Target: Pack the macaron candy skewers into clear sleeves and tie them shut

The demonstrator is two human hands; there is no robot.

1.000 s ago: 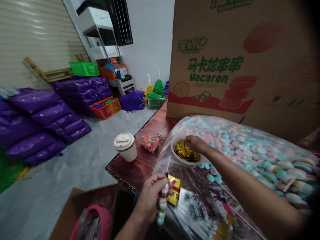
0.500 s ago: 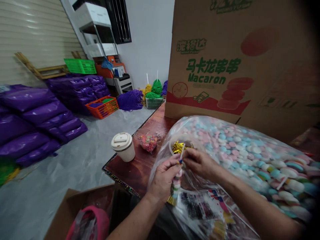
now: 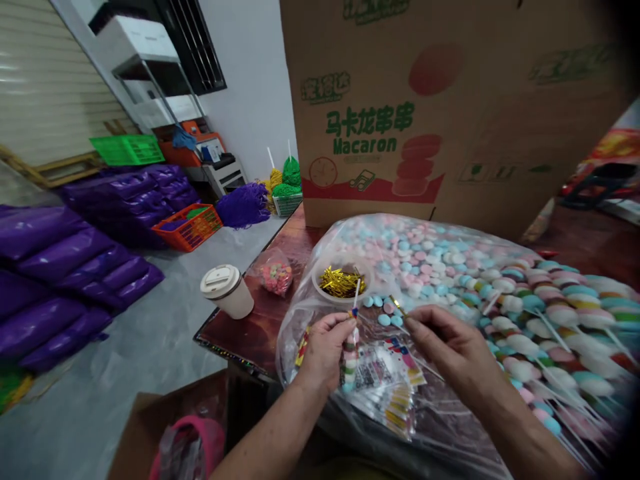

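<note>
My left hand [image 3: 323,353] is closed around the gathered neck of a small printed wrapper. Inside it is a marshmallow skewer [image 3: 351,365] in pastel layers, its white stick pointing up. Apart from it, to the right, my right hand [image 3: 447,343] pinches a gold twist tie [image 3: 397,305] between thumb and fingertips. Just beyond both hands stands a clear plastic bowl [image 3: 317,288] holding many gold twist ties [image 3: 341,283]. Several flat printed wrappers [image 3: 387,393] lie fanned out below the hands. A few loose blue and pink marshmallow discs [image 3: 384,320] are between the bowl and my right hand.
Clear plastic sheeting [image 3: 295,333] lies under a large heap of marshmallow discs [image 3: 425,250]. Finished-looking skewers [image 3: 575,313] are piled at right. A lidded cup [image 3: 235,300] and a candy bag [image 3: 277,275] stand left. Behind rises a big carton [image 3: 370,73]; an open box [image 3: 130,427] sits below.
My right hand has drawn away from the stick to the right, with a gold twist tie in its fingers. The left hand keeps its hold on the wrapped skewer. The view has swung right.
</note>
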